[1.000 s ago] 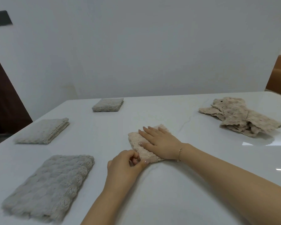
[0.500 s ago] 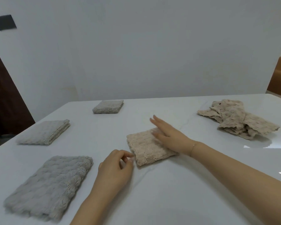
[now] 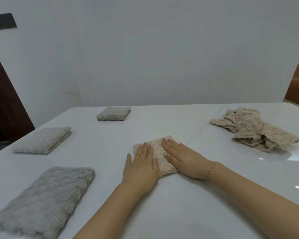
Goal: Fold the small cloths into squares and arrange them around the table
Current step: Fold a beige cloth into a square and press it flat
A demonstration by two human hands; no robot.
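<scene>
Cloths: three folded ones [image 3: 43, 140] placed, both hands [image 3: 141, 167] flat-fingered pressing a fourth [image 3: 158, 153], pile [image 3: 254, 129] still waiting.

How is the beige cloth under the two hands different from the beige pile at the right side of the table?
The cloth under the hands is folded into a compact, flat square; the pile is loose, crumpled and ragged at its edges. The folded cloth is pressed by the left hand and the right hand; nothing touches the pile. The pile also spreads wider. Both share the beige, fluffy fabric and lie on the white table.
</scene>
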